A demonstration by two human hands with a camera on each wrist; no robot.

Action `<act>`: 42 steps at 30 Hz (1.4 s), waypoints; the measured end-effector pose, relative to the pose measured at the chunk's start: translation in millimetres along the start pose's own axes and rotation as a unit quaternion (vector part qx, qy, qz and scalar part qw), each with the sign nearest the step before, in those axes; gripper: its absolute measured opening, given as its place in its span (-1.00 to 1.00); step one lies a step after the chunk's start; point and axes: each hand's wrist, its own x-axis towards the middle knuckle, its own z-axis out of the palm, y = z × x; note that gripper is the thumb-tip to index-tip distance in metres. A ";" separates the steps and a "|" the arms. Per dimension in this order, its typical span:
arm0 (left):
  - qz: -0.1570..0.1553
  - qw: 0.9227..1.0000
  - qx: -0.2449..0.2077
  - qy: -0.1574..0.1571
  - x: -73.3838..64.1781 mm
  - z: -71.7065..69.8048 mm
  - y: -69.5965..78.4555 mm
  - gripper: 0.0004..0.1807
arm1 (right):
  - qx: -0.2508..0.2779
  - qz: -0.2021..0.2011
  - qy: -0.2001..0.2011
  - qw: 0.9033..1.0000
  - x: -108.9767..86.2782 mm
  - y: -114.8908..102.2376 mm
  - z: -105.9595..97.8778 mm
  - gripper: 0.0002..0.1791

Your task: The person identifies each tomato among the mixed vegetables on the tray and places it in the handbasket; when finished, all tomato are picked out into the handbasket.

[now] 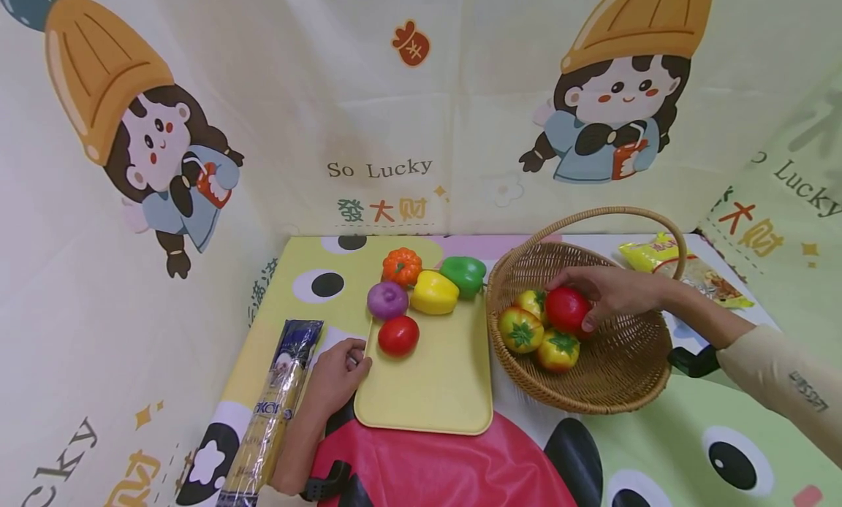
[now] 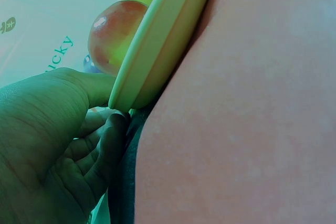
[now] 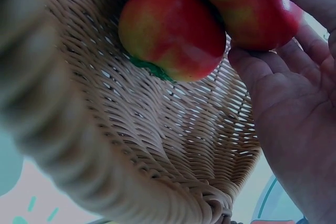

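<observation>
In the head view my right hand reaches into a wicker basket and grips a red toy tomato. The right wrist view shows thumb and fingers on either side of this tomato. Several yellow-red toy tomatoes with green leaves lie beside it in the basket. My left hand is at the left edge of a yellow tray. Its thumb lies on the rim and its curled fingers are below, pinching the tray. Another red tomato sits on the tray near that hand.
At the tray's far end are a small orange pumpkin, a purple onion, a yellow bell pepper and a green bell pepper. A spaghetti pack lies left. Behind the basket is a yellow snack bag. The basket handle arches up.
</observation>
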 end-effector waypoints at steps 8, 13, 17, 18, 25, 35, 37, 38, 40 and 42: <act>-0.003 1.000 -0.001 0.000 -0.3 -1.0 0.9 -0.68 | 0.002 0.007 -0.002 1.000 0.3 -1.2 0.0 -0.11; -0.001 1.000 0.004 0.001 0.1 -1.1 2.0 -0.69 | 0.009 0.014 -0.005 1.000 0.5 -1.9 0.2 -0.12; -0.002 1.000 0.003 -0.001 0.5 -1.3 2.5 -0.68 | 0.008 0.016 -0.005 1.000 0.3 -1.7 -0.2 -0.11; -0.004 1.000 0.002 -0.001 0.6 -1.2 2.5 -0.68 | 0.008 0.017 -0.004 1.000 0.2 -1.5 -0.3 -0.11; 0.001 1.000 0.004 0.000 0.6 -0.5 2.6 -0.70 | 0.004 0.020 -0.001 1.000 0.1 -1.2 -0.5 -0.11; -0.002 1.000 0.007 -0.003 0.5 -1.1 2.5 -0.69 | 0.004 0.005 0.003 1.000 -1.1 -5.3 -1.4 -0.12; -0.005 1.000 0.006 -0.003 0.5 -1.1 2.2 -0.68 | -0.001 -0.002 0.007 1.000 -2.3 -6.3 -2.7 -0.11; -0.006 1.000 0.006 -0.003 0.3 -1.2 2.3 -0.68 | -0.005 -0.006 0.010 1.000 -3.2 -6.6 -3.6 -0.11; -0.001 1.000 0.006 -0.002 0.0 -1.1 2.3 -0.68 | -0.017 -0.011 0.018 1.000 -5.7 -8.2 -5.6 -0.12; 0.000 1.000 0.006 -0.001 -0.2 -1.0 2.1 -0.69 | -0.025 -0.017 0.028 0.999 -9.0 -10.9 -7.7 -0.12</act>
